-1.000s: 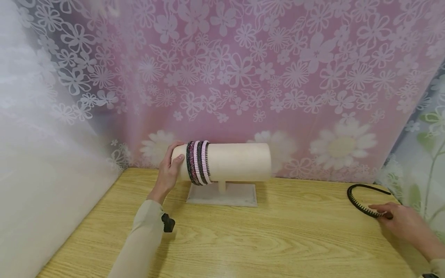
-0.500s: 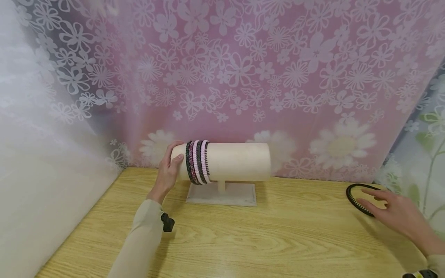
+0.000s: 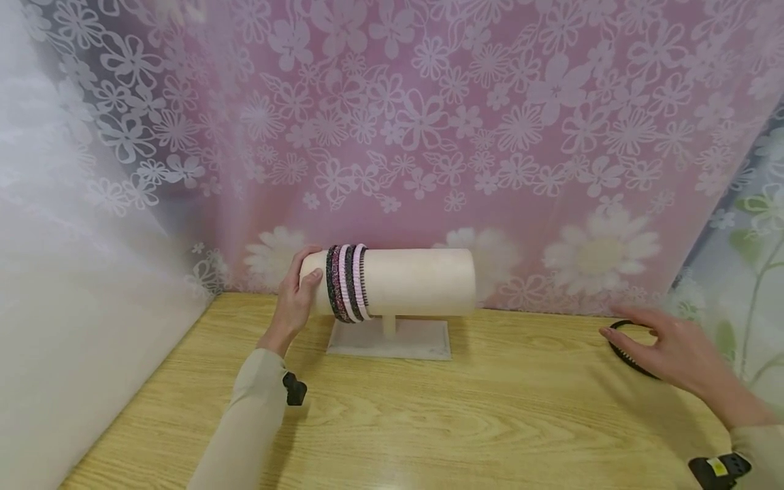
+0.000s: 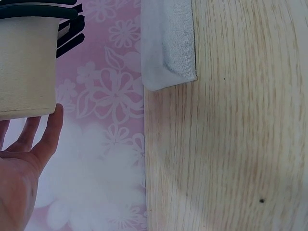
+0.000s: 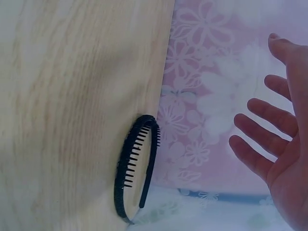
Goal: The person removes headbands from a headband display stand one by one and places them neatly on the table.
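Note:
At the left end of a cream cylindrical display stand (image 3: 422,282), my left hand (image 3: 292,303) grips the roll, its thumb on the near side. Several headbands (image 3: 348,282), dark glittery, purple and pale pink, sit side by side on the roll close to that hand. On the far right, a black toothed headband (image 5: 122,168) lies on the table by itself. My right hand (image 3: 680,350) hovers over it with fingers extended and spread, holding nothing. In the head view this hand covers part of the black headband.
The stand's grey base (image 3: 422,340) rests near the back of the wood-grain table (image 3: 429,415). Behind rises a pink flower-patterned curtain (image 3: 429,136), with a white sheet (image 3: 79,306) at the left side.
My right hand has let go of the black headband and moved up and to the left, its fingers spreading. My left hand keeps its place on the stand.

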Demonstrator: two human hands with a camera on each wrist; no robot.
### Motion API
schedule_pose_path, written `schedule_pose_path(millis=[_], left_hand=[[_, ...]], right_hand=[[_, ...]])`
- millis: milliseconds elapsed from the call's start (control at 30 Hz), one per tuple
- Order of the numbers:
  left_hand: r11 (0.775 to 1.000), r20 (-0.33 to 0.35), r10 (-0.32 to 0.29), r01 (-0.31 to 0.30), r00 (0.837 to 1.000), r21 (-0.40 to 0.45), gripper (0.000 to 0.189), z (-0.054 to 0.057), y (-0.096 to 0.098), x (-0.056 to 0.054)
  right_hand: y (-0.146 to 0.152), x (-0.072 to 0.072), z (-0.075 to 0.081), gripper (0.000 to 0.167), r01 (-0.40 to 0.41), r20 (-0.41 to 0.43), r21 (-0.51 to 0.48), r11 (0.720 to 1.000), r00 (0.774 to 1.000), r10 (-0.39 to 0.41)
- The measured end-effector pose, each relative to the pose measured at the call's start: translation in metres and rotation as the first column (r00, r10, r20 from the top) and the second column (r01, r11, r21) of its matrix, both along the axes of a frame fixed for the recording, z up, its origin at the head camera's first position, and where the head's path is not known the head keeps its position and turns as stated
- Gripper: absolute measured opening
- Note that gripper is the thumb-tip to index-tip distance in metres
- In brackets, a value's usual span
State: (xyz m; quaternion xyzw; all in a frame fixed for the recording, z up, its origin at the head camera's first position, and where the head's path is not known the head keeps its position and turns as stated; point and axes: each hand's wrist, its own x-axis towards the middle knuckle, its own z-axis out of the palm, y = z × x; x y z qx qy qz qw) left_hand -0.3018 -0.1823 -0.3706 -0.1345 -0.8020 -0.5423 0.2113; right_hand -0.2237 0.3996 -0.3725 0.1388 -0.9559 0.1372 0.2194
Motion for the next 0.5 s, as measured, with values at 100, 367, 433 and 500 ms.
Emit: schedule_pose_path(millis=[100,367,433,500], left_hand=[[1.000,-0.004,0.001,-0.001,1.000,0.011,0.048,-0.011,-0.004,-0.012],[1.000,-0.023,0.005,-0.005,1.000,0.014,0.045,-0.018,-0.006,-0.017],[1.000,-0.027,0.009,-0.009,1.000,0.011,0.044,-0.017,-0.005,-0.016],[1.000,-0.027,0.015,-0.014,1.000,0.005,0.043,-0.017,-0.005,-0.015]], right_hand=[[-0.005,0.002,0.006,0.055,-0.013,-0.015,0.003,1.000,1.000,0.013],[-0.021,0.002,0.022,0.060,-0.033,-0.004,0.004,0.999,0.999,0.033],[-0.027,0.002,0.024,0.060,-0.038,-0.009,-0.002,0.999,0.999,0.038],[-0.033,0.002,0.026,0.060,-0.052,-0.019,0.000,0.999,0.998,0.052]])
